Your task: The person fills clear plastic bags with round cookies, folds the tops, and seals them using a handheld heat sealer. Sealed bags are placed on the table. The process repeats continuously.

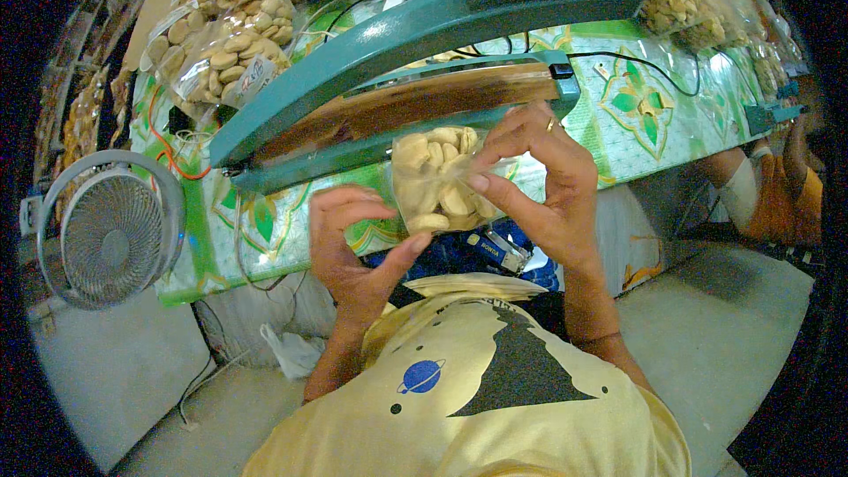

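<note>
A clear plastic bag of round, pale cookies (433, 172) is held up at the table's near edge, in front of my body. My right hand (548, 181) pinches the bag's right side between thumb and fingers. At the bag's lower left, my left hand (353, 247) has its thumb and fingers spread apart; the thumb tip is close to the bag, and whether it touches I cannot tell. Just beyond the bag stands a teal impulse sealer (380, 44), its long arm raised above a brown-covered base.
Filled cookie bags (234, 49) are piled at the far left, and more bags (693, 0) lie at the far right. A grey fan (113, 234) stands left of the green patterned tablecloth (291, 234). Cables cross the table. Another person's arm (738, 190) shows at right.
</note>
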The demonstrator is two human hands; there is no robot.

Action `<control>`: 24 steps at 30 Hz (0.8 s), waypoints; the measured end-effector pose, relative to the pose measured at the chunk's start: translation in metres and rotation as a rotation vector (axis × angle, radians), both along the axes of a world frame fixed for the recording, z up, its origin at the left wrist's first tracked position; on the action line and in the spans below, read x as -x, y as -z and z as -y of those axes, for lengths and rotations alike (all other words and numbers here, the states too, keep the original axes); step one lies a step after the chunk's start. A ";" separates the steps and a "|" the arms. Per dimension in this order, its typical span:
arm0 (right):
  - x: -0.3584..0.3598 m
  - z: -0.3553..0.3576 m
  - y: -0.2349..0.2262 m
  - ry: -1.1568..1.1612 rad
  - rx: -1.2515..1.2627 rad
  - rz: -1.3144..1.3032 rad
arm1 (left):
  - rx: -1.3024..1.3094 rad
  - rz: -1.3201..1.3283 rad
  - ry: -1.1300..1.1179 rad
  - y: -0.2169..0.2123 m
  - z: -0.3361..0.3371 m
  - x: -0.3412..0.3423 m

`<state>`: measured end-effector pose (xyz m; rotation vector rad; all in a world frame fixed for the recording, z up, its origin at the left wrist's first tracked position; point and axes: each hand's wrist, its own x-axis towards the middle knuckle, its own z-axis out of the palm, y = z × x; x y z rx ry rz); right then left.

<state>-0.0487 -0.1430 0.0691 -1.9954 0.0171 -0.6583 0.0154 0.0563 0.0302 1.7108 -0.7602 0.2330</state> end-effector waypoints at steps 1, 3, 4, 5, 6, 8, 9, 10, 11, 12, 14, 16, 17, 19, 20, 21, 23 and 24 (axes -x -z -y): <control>-0.001 0.000 -0.002 -0.013 0.033 -0.007 | -0.056 -0.012 -0.016 0.002 -0.001 0.007; -0.003 0.001 -0.005 -0.029 0.098 -0.013 | -0.045 -0.088 -0.061 0.005 0.001 0.013; -0.005 0.000 -0.006 -0.044 0.085 -0.013 | -0.026 -0.113 -0.079 0.006 0.003 0.014; -0.007 0.000 -0.006 -0.054 0.072 -0.032 | -0.017 -0.156 -0.082 0.006 0.005 0.015; -0.008 0.001 -0.007 -0.062 0.061 -0.049 | -0.012 -0.169 -0.050 0.006 0.007 0.014; -0.012 0.001 -0.007 -0.088 0.009 -0.062 | -0.022 -0.224 -0.001 0.004 0.009 0.012; -0.013 0.001 -0.006 -0.090 -0.026 -0.072 | -0.021 -0.219 0.006 0.001 0.009 0.011; -0.013 0.001 -0.005 -0.091 -0.043 -0.056 | -0.016 -0.216 0.013 -0.001 0.009 0.010; -0.012 0.000 -0.004 -0.079 -0.072 -0.052 | -0.012 -0.221 0.024 -0.004 0.008 0.009; -0.010 -0.001 -0.003 -0.064 -0.101 -0.049 | 0.005 -0.202 0.004 -0.006 0.009 0.008; -0.008 -0.002 0.001 -0.036 -0.134 -0.025 | 0.031 -0.180 -0.018 -0.011 0.010 0.004; -0.005 -0.002 0.003 -0.020 -0.132 -0.009 | 0.090 -0.141 0.009 -0.013 0.014 -0.003; -0.005 -0.003 0.005 -0.025 -0.129 -0.003 | 0.109 -0.124 0.021 -0.014 0.016 -0.008; -0.004 -0.002 0.006 -0.027 -0.132 0.005 | 0.028 0.023 0.105 -0.016 0.020 -0.018; -0.004 -0.001 0.006 -0.036 -0.127 0.014 | -0.016 0.096 0.147 -0.017 0.021 -0.022; -0.004 0.000 0.005 -0.041 -0.124 0.013 | -0.034 0.099 0.147 -0.018 0.022 -0.024; -0.003 0.002 0.003 -0.038 -0.107 0.017 | -0.057 0.099 0.144 -0.020 0.022 -0.025; -0.002 0.003 0.002 -0.031 -0.093 0.023 | -0.059 0.091 0.133 -0.021 0.022 -0.024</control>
